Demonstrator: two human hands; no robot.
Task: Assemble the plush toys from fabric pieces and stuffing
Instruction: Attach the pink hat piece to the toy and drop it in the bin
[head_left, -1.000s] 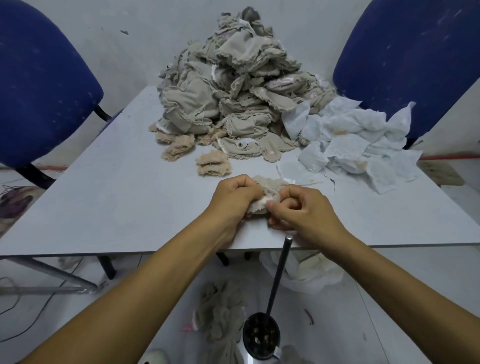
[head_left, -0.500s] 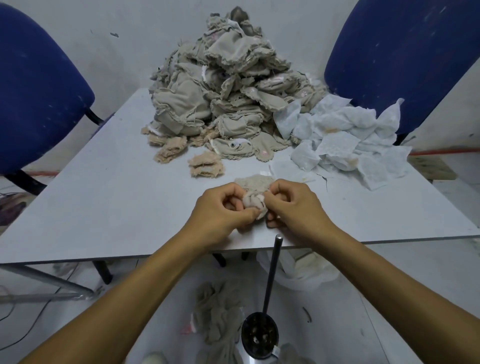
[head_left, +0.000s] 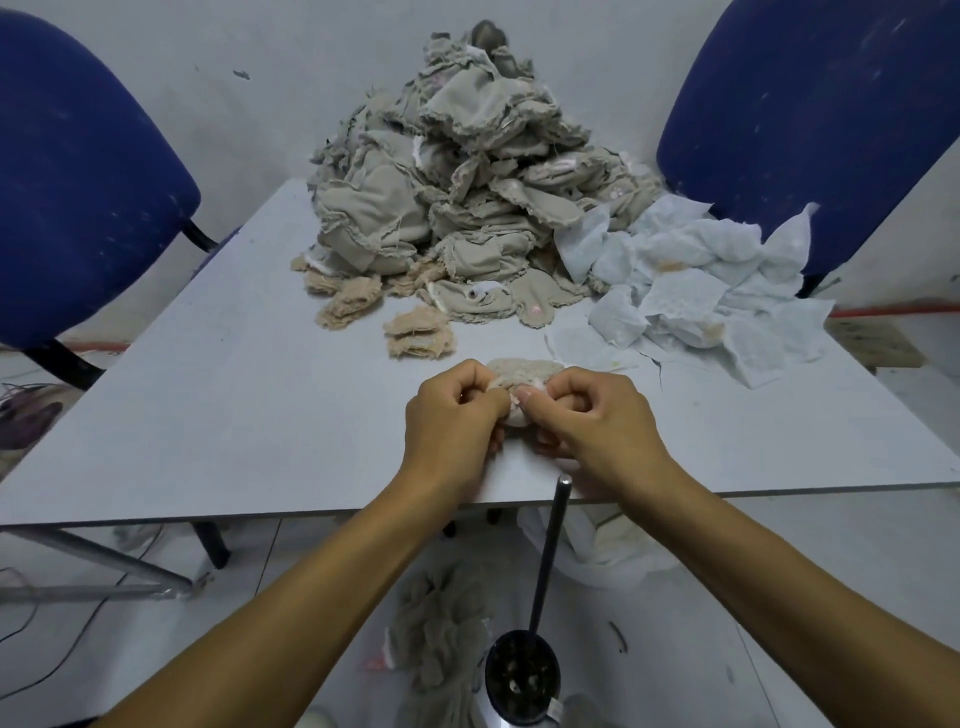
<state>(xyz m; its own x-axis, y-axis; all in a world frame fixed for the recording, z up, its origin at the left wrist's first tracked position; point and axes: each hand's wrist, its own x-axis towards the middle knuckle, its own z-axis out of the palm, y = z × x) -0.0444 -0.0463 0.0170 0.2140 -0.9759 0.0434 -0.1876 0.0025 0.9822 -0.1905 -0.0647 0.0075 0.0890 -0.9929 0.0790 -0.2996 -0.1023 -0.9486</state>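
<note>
Above one table (head_left: 270, 415), two hands pinch one plush piece (head_left: 522, 370).

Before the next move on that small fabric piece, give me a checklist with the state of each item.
1. Left hand grips the small fabric piece: ok.
2. Right hand pinches the same piece: ok.
3. Piece held over the table, near its front edge: ok.
4. Opening of the piece visible: cannot tell, the fingers hide it.
5. More pieces at hand: ok, two tan pieces lie just ahead, and the big pile stands behind.
6. Stuffing within reach: cannot tell.
</note>
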